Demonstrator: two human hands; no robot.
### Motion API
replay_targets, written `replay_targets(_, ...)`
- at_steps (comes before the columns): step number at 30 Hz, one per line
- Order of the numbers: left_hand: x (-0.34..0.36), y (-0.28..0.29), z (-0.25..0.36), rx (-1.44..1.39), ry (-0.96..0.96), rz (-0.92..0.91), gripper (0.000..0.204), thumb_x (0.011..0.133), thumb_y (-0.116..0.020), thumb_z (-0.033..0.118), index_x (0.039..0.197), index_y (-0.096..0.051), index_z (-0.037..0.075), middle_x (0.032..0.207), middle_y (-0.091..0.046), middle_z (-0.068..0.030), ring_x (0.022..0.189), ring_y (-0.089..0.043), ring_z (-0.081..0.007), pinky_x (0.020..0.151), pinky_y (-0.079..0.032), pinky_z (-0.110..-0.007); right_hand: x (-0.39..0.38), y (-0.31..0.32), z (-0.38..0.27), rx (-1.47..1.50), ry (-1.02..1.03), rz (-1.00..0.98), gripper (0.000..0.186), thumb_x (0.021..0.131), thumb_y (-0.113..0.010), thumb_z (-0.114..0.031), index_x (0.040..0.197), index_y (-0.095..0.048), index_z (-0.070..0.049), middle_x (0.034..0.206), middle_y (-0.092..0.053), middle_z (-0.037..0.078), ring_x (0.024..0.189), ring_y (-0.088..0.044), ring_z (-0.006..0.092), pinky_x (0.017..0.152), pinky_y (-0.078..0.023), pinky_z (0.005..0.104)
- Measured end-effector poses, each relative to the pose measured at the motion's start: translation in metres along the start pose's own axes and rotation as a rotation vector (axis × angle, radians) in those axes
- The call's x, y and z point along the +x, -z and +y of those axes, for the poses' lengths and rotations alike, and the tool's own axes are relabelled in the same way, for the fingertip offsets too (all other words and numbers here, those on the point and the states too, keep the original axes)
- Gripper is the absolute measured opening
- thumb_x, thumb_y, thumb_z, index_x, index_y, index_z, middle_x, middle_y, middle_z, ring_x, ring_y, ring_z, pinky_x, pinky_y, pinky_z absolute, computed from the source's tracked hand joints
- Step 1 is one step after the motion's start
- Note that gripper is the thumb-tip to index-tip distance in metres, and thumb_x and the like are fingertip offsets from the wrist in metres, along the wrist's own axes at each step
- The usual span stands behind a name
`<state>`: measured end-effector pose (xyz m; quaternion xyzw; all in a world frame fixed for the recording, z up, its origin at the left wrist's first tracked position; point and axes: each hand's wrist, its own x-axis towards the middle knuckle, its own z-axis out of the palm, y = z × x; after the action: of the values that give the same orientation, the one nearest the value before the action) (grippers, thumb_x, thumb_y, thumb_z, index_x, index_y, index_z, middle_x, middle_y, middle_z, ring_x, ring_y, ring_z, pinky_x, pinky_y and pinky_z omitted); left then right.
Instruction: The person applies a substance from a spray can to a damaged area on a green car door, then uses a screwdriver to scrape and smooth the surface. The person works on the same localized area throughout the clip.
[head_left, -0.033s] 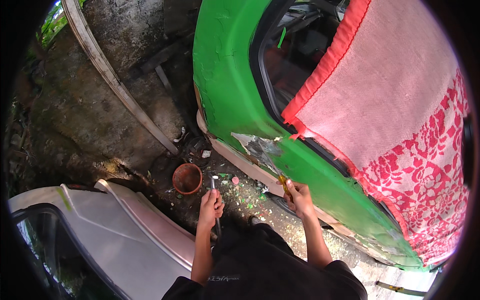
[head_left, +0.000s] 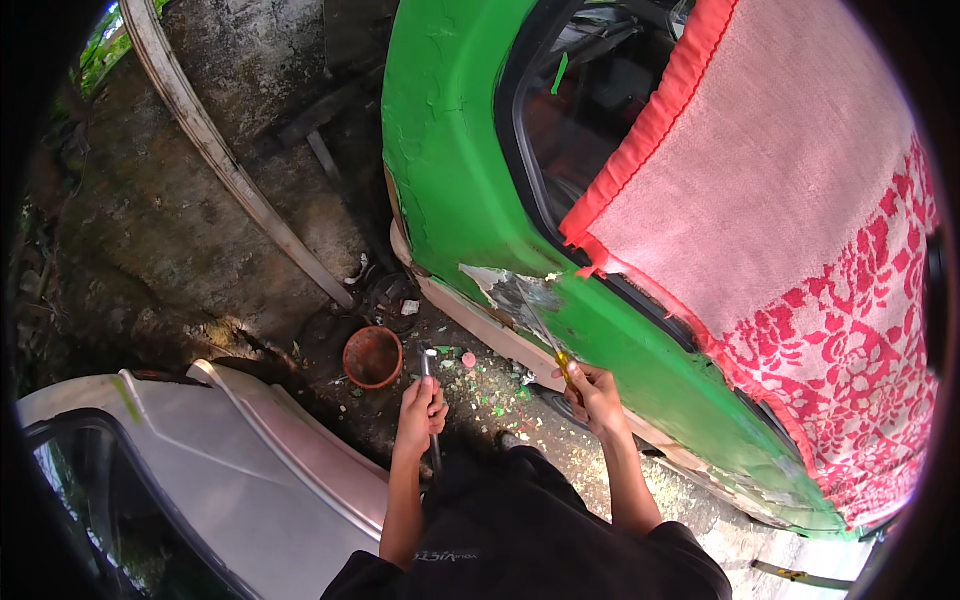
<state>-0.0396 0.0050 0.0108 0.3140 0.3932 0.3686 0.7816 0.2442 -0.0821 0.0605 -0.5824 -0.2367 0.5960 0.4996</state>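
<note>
A screwdriver (head_left: 562, 358) with a yellow handle and a long metal shaft is gripped in my right hand (head_left: 596, 397). Its shaft slants up and left to a scraped patch (head_left: 522, 292) on the green car body (head_left: 450, 190), where paint has come off and grey shows; whether the tip touches cannot be made out. Closed round a metal bar-like tool (head_left: 428, 362) is my left hand (head_left: 420, 413), well away from the green car. The tool stands roughly upright with a pale end on top, and its lower part runs down beside my dark shirt.
A pink and red patterned towel (head_left: 760, 210) drapes over the green car's roof and window. To the left stands a silver car (head_left: 190, 470). Between them are a reddish-brown pot (head_left: 373, 358) and ground (head_left: 490, 385) strewn with paint flakes. A long curved strip (head_left: 215, 140) leans at the far left.
</note>
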Motion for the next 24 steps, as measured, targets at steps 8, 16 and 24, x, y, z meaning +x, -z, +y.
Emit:
replay_targets(8,0.016,-0.018,0.007,0.024,-0.008,-0.096,0.031,0.103,-0.044,0.037,0.085,-0.043,0.013,0.060,-0.031,0.0052,0.041,-0.025,-0.0032,0.035,-0.017,-0.021,0.008,-0.036,0.028,0.384,0.069,-0.144,0.034,0.105,-0.042,-0.029,0.116,-0.055,0.001,0.073,-0.044,0.001,0.041,-0.028,0.0028,0.036,-0.021,0.0187)
replay_targets(16,0.006,-0.006,0.009,0.065,-0.013,-0.054,0.029,0.104,-0.042,0.036,0.085,-0.041,0.014,0.059,-0.030,0.0049,0.041,-0.023,-0.0032,0.035,-0.015,-0.021,0.022,-0.054,0.037,0.246,0.140,0.063,0.033,0.103,-0.048,-0.026,0.122,-0.060,-0.001,0.064,-0.043,0.000,0.041,-0.028,0.0040,0.037,-0.019,0.0215)
replay_targets(24,0.011,-0.006,0.011,0.052,-0.039,-0.039,0.031,0.104,-0.043,0.038,0.085,-0.042,0.013,0.060,-0.030,0.0049,0.042,-0.024,-0.0030,0.035,-0.016,-0.021,0.030,-0.054,0.047,0.124,0.225,0.143,0.027,0.102,-0.051,-0.020,0.116,-0.064,-0.001,0.058,-0.045,-0.003,0.042,-0.033,0.0032,0.037,-0.023,0.0219)
